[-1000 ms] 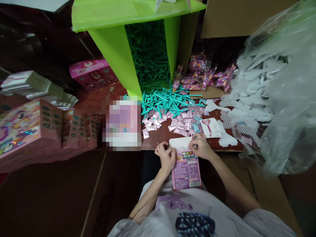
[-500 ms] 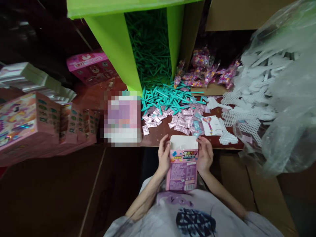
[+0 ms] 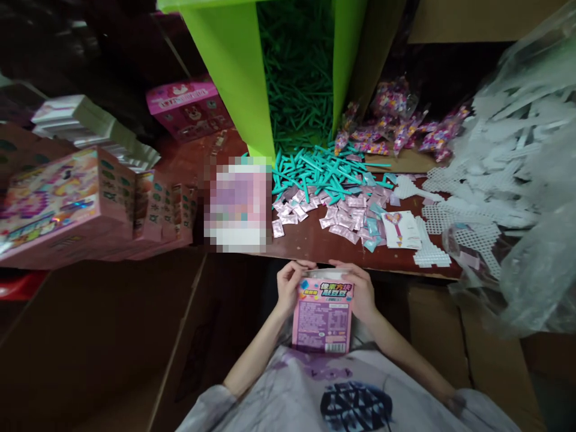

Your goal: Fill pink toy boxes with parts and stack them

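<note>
A small pink printed box [image 3: 322,313] stands upright against my chest, held between both hands. My left hand [image 3: 289,285] grips its left side and my right hand [image 3: 359,289] its right side, fingers curled over the top flap, which lies folded down. Just beyond my hands runs the front edge of a reddish-brown table [image 3: 310,243]. On it lie several small pink sachets [image 3: 338,213], a heap of teal plastic sticks [image 3: 321,174], and a white card with a heart wand picture [image 3: 400,228].
A green cardboard bin [image 3: 234,72] holds more teal sticks. Bags of coloured beads [image 3: 396,123] lie at the back. White mesh boards [image 3: 468,174] spill from a clear plastic bag [image 3: 540,228] on the right. Stacked pink boxes [image 3: 67,204] stand left. Brown cartons [image 3: 112,336] flank my lap.
The open white top flap has been folded down onto the box. The box has come lower and nearer my chest. The camera view has shifted left, so the table contents appear further right.
</note>
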A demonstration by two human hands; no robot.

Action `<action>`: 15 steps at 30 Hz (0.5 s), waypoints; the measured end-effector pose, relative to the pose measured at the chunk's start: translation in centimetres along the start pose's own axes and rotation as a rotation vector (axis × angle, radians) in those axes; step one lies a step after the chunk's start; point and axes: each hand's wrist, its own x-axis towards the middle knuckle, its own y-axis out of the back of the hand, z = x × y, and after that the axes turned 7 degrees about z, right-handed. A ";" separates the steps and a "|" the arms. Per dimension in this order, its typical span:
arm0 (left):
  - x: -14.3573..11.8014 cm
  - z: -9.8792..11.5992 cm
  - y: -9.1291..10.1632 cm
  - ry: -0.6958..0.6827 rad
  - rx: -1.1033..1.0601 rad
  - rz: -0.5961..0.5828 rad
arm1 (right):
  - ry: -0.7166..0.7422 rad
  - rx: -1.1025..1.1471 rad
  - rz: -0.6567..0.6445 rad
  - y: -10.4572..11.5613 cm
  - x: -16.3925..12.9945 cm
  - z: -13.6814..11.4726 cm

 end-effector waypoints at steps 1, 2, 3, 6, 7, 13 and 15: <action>-0.1 -0.1 -0.1 -0.034 -0.007 0.000 | 0.059 -0.008 -0.010 0.0 0.1 0.2; -0.1 -0.2 -0.1 -0.059 -0.006 0.011 | 0.113 -0.018 -0.012 0.1 0.1 0.4; -0.2 -0.2 -0.3 -0.070 -0.003 0.030 | 0.159 -0.043 0.001 0.1 0.2 0.7; -0.2 -0.1 -0.5 -0.029 -0.021 0.081 | 0.258 -0.172 0.119 0.2 0.3 1.3; -0.3 -0.1 -0.5 -0.014 -0.024 0.081 | 0.274 -0.198 0.134 0.2 0.3 1.4; -1.7 0.0 1.3 -0.171 0.158 -0.030 | 0.224 -0.188 -0.039 0.9 -0.6 1.8; -2.1 0.9 2.2 -0.232 0.317 -0.099 | 0.220 -0.277 -0.033 1.1 -0.9 2.2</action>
